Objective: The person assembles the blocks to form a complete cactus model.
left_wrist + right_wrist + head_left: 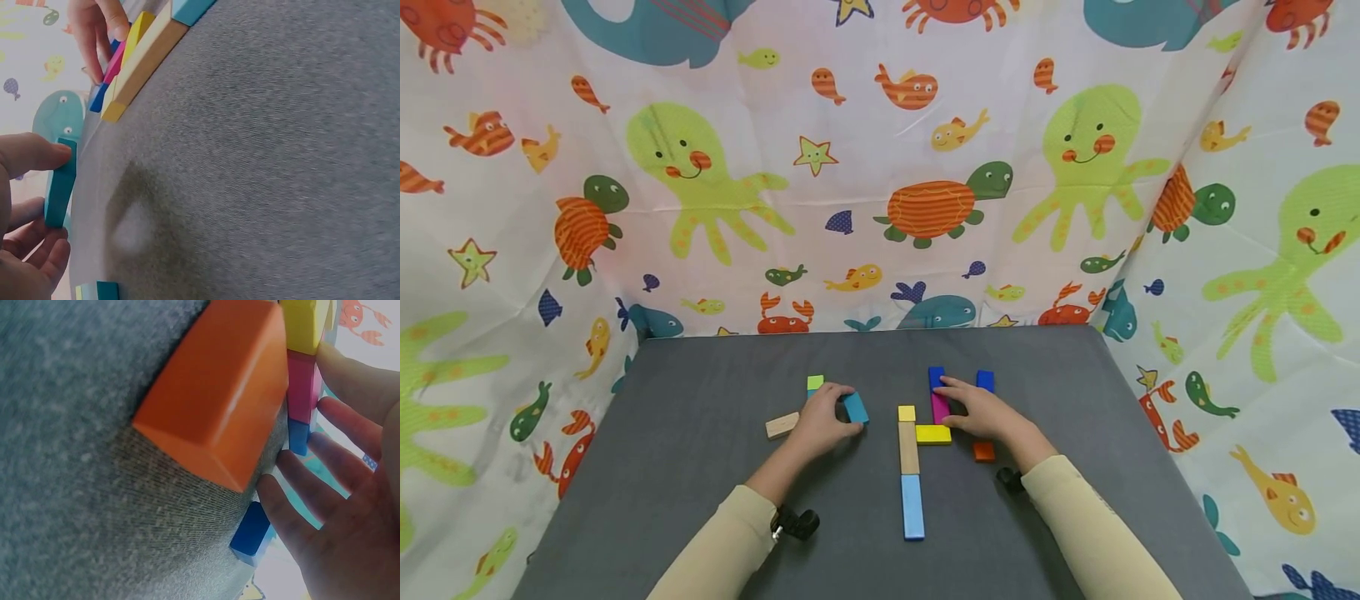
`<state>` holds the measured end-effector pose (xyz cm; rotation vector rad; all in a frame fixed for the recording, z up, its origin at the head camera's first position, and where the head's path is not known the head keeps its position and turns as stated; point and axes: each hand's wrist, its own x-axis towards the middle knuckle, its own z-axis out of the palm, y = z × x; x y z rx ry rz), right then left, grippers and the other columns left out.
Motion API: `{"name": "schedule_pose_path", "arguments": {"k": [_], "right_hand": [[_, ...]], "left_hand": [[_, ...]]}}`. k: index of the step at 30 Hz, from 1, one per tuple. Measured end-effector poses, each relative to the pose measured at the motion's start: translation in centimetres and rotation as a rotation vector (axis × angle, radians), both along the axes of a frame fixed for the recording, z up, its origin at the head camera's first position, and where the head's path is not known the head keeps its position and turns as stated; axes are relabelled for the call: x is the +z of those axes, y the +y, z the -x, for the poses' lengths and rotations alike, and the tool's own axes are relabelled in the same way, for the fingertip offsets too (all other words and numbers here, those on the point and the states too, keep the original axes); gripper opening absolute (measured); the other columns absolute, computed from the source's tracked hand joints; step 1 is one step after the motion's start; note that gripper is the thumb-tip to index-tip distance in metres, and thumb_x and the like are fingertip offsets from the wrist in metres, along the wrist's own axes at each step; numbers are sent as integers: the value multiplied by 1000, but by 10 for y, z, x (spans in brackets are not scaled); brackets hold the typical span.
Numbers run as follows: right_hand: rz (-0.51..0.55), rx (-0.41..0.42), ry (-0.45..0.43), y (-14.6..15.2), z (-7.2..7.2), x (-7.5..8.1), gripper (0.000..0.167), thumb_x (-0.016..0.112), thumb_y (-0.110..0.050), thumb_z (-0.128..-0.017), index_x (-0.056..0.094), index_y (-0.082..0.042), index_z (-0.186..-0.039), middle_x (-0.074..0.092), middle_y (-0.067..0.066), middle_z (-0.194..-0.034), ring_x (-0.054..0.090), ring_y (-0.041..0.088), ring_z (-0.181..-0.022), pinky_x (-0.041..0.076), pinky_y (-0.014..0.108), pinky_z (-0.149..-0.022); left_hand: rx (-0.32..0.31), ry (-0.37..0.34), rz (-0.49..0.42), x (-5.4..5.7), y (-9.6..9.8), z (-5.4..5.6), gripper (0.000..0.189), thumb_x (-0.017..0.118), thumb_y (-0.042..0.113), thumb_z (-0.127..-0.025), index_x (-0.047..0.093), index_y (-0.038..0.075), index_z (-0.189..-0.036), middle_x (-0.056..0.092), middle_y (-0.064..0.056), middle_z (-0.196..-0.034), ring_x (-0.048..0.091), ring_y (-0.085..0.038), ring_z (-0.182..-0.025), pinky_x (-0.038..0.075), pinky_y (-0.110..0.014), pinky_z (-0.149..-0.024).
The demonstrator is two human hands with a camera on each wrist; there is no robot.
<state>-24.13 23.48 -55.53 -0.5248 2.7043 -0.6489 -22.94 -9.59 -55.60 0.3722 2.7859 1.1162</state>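
Note:
My left hand (820, 421) pinches a teal block (60, 184) between thumb and fingers, raised over the grey table. On the table, a small yellow block (907, 413), a plain wooden block (908, 450) and a light blue block (912, 507) form a line. A longer yellow block (933, 435) juts right from the wooden one. Beyond it come a magenta block (940, 408) and a blue block (936, 377), end to end. My right hand (988, 412) is at these two, fingers extended, thumb tip by the yellow-magenta joint and index fingertip near the magenta-blue joint.
Under the right wrist lies an orange block (983, 452); another blue block (985, 381) is farther back. Beside the left hand are a wooden block (782, 426) and a green block (816, 382) with teal next to it. A sea-animal curtain (850, 183) borders the table.

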Motion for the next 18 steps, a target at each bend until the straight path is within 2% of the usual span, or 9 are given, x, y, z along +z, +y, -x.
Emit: {"name": "schedule_pose_path", "arguments": {"k": [5,11,18], "right_hand": [[3,-8,-5,0,0,0,64,74,-27,-101,50,-15,-160,35,13,-172,38,45,-153,37,65,-118],[-3,-7,3,-1,-1,0,64,74,-27,-101,51,-15,-159,35,14,-171,38,45,-153,38,65,-117],[1,-19,-10,-2,-2,1,63,73,-27,-102,50,-15,-160,34,13,-172,37,45,-154,36,65,-118]], "left_hand": [[-18,-5,-18,3,7,10,65,88,27,-88,63,6,-144,58,-15,-142,60,-33,-122,53,-53,-103],[-47,-13,-26,9,23,28,65,87,30,-89,63,8,-146,58,-13,-144,59,-33,-126,52,-51,-106],[-77,-26,-15,4,48,42,63,84,26,-92,62,5,-147,58,-16,-149,57,-37,-135,49,-53,-111]]}}
